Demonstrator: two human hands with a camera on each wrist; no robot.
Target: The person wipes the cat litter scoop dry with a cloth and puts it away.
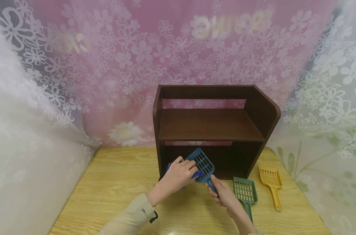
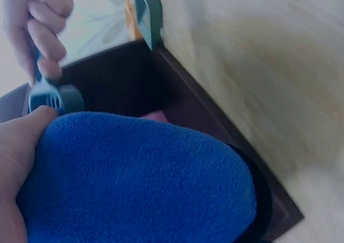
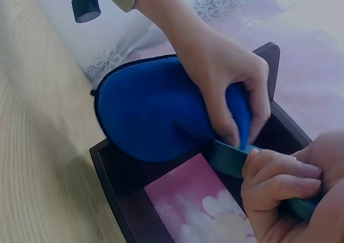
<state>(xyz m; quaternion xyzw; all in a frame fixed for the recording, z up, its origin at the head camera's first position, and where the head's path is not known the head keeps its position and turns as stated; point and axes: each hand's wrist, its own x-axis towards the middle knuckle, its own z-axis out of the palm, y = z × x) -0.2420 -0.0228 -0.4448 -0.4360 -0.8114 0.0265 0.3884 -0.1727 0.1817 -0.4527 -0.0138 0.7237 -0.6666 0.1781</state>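
The left hand [image 1: 181,173] is bending its thumb and fingers closely together, pinching a blue cloth [image 3: 153,108] against the slotted head of a blue scoop [image 1: 206,172], while the right hand [image 1: 224,195] is curling its fingers snugly round the scoop's handle. The scoop is tilting in the air before the lower compartment of a dark brown shelf [image 1: 211,125]. The head view is showing only scraps of the cloth; the right wrist view is revealing its rounded shape and black edging, and the left wrist view its plush surface. A green scoop [image 1: 244,190] is lying beside the shelf's right front corner, and a yellow scoop [image 1: 270,182] is lying farther right on the desk [image 1: 119,182]. Behind, a pink flowered curtain [image 1: 122,65] is hanging, bearing pale lettering [image 1: 206,27] too blurred to read surely.
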